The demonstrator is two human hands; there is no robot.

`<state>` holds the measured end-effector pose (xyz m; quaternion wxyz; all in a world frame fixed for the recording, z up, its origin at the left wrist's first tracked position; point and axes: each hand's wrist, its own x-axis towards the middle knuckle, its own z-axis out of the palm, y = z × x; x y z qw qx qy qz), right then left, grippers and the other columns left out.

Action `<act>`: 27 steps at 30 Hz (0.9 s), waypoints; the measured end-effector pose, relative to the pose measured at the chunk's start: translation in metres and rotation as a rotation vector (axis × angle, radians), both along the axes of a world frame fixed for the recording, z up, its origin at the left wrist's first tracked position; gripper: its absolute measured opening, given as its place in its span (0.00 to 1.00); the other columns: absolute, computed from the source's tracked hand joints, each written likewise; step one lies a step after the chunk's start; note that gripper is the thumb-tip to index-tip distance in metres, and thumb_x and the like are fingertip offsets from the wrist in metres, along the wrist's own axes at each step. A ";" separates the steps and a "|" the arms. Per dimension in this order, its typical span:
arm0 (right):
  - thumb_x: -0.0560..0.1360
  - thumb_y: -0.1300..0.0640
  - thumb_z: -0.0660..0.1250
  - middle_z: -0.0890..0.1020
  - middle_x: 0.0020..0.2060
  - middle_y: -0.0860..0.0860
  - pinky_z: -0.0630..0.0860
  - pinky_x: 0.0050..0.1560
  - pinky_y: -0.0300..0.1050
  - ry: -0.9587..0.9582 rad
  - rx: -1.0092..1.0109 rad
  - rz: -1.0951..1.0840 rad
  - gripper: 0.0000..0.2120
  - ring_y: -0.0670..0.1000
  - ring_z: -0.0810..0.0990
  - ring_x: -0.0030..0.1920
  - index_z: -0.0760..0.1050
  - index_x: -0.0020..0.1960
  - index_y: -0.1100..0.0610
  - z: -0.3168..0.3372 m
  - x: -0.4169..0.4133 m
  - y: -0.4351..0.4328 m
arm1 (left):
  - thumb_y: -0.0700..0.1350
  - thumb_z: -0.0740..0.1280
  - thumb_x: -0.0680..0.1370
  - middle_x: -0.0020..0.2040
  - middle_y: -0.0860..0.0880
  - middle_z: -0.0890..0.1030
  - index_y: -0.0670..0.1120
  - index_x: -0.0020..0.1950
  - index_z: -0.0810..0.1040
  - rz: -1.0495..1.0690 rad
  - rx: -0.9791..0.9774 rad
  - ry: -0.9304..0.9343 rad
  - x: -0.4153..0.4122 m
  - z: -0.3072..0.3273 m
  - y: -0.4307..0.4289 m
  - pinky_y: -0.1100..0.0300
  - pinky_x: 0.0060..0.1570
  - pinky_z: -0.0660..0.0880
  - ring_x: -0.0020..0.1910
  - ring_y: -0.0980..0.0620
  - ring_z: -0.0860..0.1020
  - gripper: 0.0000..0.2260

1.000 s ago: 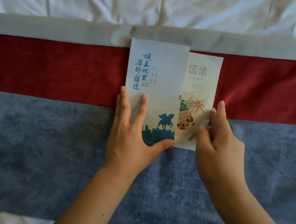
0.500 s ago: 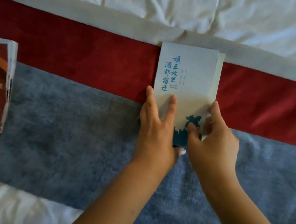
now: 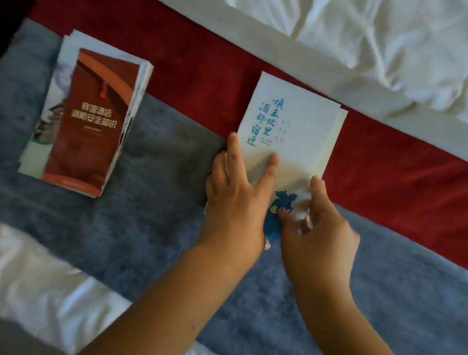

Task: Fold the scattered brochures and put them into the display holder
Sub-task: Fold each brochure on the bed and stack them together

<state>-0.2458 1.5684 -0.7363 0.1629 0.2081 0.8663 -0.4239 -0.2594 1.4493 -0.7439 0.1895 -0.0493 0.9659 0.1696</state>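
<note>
My left hand lies flat, fingers spread, pressing down on the lower left part of the pale folded paper brochure with blue Chinese lettering, gripping nothing. My right hand pinches that brochure's lower right corner between thumb and forefinger, near the blue horse-and-rider print. I see a cream panel edge peeking out along the brochure's right side. The brochure rests on the red and grey-blue striped plush bed runner, across the line where the two colours meet. Well apart to the left, a stack of folded brochures topped by a red-covered one lies on the runner. White rumpled bed linen stretches beyond.
</note>
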 end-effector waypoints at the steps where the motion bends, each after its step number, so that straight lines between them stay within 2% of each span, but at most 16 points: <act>1: 0.77 0.64 0.75 0.76 0.74 0.49 0.68 0.50 0.16 0.006 -0.036 -0.014 0.36 0.40 0.77 0.65 0.66 0.80 0.49 0.000 -0.003 -0.015 | 0.47 0.81 0.70 0.80 0.38 0.35 0.58 0.83 0.49 0.005 -0.013 0.031 0.000 0.002 -0.016 0.39 0.77 0.56 0.78 0.34 0.46 0.52; 4: 0.76 0.65 0.76 0.76 0.73 0.45 0.70 0.50 0.18 0.005 -0.180 -0.063 0.35 0.32 0.75 0.61 0.69 0.79 0.48 0.002 -0.012 -0.063 | 0.47 0.84 0.66 0.81 0.38 0.40 0.56 0.82 0.57 0.042 -0.025 0.124 0.001 0.010 -0.069 0.36 0.75 0.60 0.77 0.35 0.47 0.52; 6: 0.76 0.67 0.75 0.78 0.70 0.42 0.73 0.50 0.21 -0.005 -0.271 -0.090 0.34 0.26 0.76 0.53 0.70 0.78 0.48 0.006 -0.017 -0.099 | 0.47 0.83 0.66 0.81 0.42 0.37 0.58 0.82 0.57 0.079 -0.020 0.100 0.001 0.018 -0.107 0.38 0.76 0.57 0.78 0.40 0.43 0.51; 8: 0.76 0.69 0.74 0.81 0.66 0.43 0.75 0.47 0.24 -0.015 -0.342 -0.116 0.33 0.24 0.78 0.47 0.73 0.76 0.49 0.007 -0.020 -0.134 | 0.48 0.83 0.67 0.81 0.47 0.34 0.61 0.82 0.56 0.123 -0.020 0.038 -0.001 0.027 -0.147 0.40 0.78 0.53 0.78 0.43 0.40 0.51; 10: 0.76 0.71 0.73 0.81 0.67 0.45 0.77 0.47 0.26 -0.034 -0.390 -0.120 0.32 0.28 0.80 0.50 0.74 0.75 0.49 0.007 -0.022 -0.169 | 0.49 0.84 0.66 0.81 0.49 0.34 0.63 0.82 0.56 0.158 -0.037 -0.016 -0.004 0.032 -0.183 0.40 0.79 0.52 0.79 0.42 0.40 0.52; 13: 0.77 0.71 0.71 0.76 0.73 0.45 0.79 0.54 0.30 -0.041 -0.403 -0.056 0.32 0.37 0.79 0.63 0.74 0.75 0.49 0.007 -0.021 -0.216 | 0.48 0.84 0.66 0.81 0.49 0.37 0.61 0.81 0.60 0.215 -0.034 0.001 -0.004 0.035 -0.228 0.37 0.79 0.57 0.80 0.39 0.44 0.50; 15: 0.77 0.71 0.71 0.75 0.74 0.44 0.79 0.54 0.30 -0.039 -0.405 -0.030 0.32 0.37 0.78 0.64 0.74 0.75 0.49 0.006 -0.022 -0.238 | 0.47 0.84 0.65 0.82 0.48 0.38 0.59 0.80 0.62 0.227 -0.019 0.026 0.000 0.031 -0.251 0.37 0.78 0.59 0.80 0.39 0.44 0.49; 18: 0.76 0.71 0.71 0.77 0.72 0.44 0.81 0.56 0.33 -0.043 -0.390 0.008 0.32 0.35 0.78 0.62 0.74 0.75 0.49 0.005 -0.019 -0.259 | 0.48 0.84 0.65 0.82 0.47 0.38 0.60 0.80 0.61 0.214 -0.001 0.005 0.007 0.024 -0.278 0.39 0.78 0.60 0.80 0.41 0.43 0.49; 20: 0.76 0.71 0.71 0.82 0.65 0.43 0.81 0.53 0.32 -0.040 -0.374 0.041 0.32 0.34 0.81 0.58 0.74 0.75 0.48 0.002 -0.015 -0.268 | 0.49 0.85 0.63 0.82 0.45 0.38 0.60 0.80 0.61 0.183 0.026 -0.011 0.009 0.020 -0.290 0.40 0.77 0.61 0.80 0.41 0.43 0.50; 22: 0.75 0.71 0.72 0.83 0.60 0.41 0.79 0.52 0.30 -0.019 -0.305 0.118 0.33 0.35 0.82 0.56 0.74 0.73 0.43 -0.001 -0.012 -0.274 | 0.50 0.85 0.63 0.82 0.44 0.37 0.60 0.80 0.61 0.165 0.050 -0.041 0.011 0.016 -0.299 0.41 0.77 0.60 0.80 0.42 0.42 0.51; 25: 0.73 0.67 0.76 0.82 0.62 0.42 0.81 0.56 0.35 0.015 -0.153 0.277 0.34 0.42 0.82 0.59 0.73 0.73 0.44 -0.003 -0.015 -0.274 | 0.52 0.85 0.62 0.82 0.46 0.34 0.61 0.81 0.58 0.132 0.043 -0.096 0.013 0.014 -0.306 0.42 0.78 0.59 0.81 0.43 0.40 0.53; 27: 0.74 0.60 0.78 0.79 0.67 0.45 0.80 0.56 0.36 0.007 0.018 0.476 0.36 0.46 0.82 0.59 0.67 0.78 0.48 0.005 -0.023 -0.274 | 0.56 0.84 0.62 0.81 0.47 0.32 0.63 0.81 0.56 0.110 0.025 -0.139 0.014 0.015 -0.309 0.41 0.77 0.59 0.81 0.43 0.39 0.55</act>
